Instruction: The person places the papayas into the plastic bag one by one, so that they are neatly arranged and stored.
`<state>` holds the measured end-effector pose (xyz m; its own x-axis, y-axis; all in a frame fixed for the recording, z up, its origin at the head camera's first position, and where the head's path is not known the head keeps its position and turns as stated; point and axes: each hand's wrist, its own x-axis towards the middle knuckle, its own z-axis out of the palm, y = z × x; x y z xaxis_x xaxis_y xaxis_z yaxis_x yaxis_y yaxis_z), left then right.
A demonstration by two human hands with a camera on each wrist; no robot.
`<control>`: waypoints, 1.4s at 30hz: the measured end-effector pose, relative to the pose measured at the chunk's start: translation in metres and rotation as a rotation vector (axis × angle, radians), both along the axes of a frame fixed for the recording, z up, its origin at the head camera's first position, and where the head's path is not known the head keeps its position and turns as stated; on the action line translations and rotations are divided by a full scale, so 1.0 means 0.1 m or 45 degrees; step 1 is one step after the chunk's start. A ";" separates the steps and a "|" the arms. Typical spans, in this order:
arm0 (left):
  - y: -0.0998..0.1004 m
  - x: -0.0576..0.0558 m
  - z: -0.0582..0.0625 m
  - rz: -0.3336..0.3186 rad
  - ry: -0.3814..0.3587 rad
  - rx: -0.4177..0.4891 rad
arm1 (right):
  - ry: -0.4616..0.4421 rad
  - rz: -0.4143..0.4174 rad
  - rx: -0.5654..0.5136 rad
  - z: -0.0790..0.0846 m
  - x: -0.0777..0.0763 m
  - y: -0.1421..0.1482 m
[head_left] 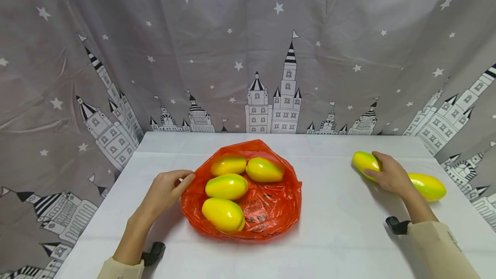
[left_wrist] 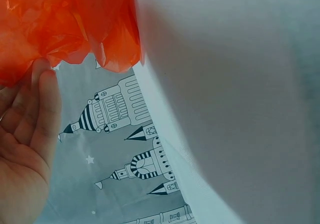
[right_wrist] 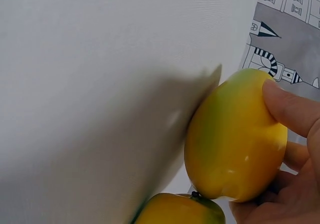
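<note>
A red plastic bag [head_left: 267, 210] lies with its mouth wide on the white table, several yellow-green mangoes [head_left: 226, 187] inside it. At its left rim my left hand [head_left: 166, 188] pinches the plastic between thumb and fingers; the left wrist view shows the fingertips against the orange-red film [left_wrist: 65, 24]. Over on the right, my right hand [head_left: 389, 173] grips a mango [right_wrist: 235, 139], thumb on one side and fingers on the other. Another mango [head_left: 428, 186] lies just behind that hand, partly covered by the wrist; its stem end shows low in the right wrist view.
The white tabletop [head_left: 329, 218] stretches between the bag and the right-hand mangoes. A grey curtain [head_left: 217, 55] printed with castles and stars hangs along the table's back and sides. Black wrist cameras sit under both wrists.
</note>
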<state>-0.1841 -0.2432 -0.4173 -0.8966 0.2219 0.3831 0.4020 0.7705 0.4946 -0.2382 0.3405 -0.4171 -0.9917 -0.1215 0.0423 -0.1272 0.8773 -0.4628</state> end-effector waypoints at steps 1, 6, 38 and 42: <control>0.00 0.00 0.00 0.001 -0.001 0.001 | -0.009 -0.002 -0.001 0.00 0.00 0.00; 0.00 0.00 0.00 0.008 -0.007 0.005 | -0.034 -0.013 -0.002 -0.01 0.00 -0.01; 0.01 0.01 0.02 0.008 -0.013 0.002 | 0.092 0.090 0.034 0.06 0.15 -0.14; 0.01 0.02 0.02 0.004 -0.004 0.003 | 0.139 0.119 0.024 0.12 0.18 -0.20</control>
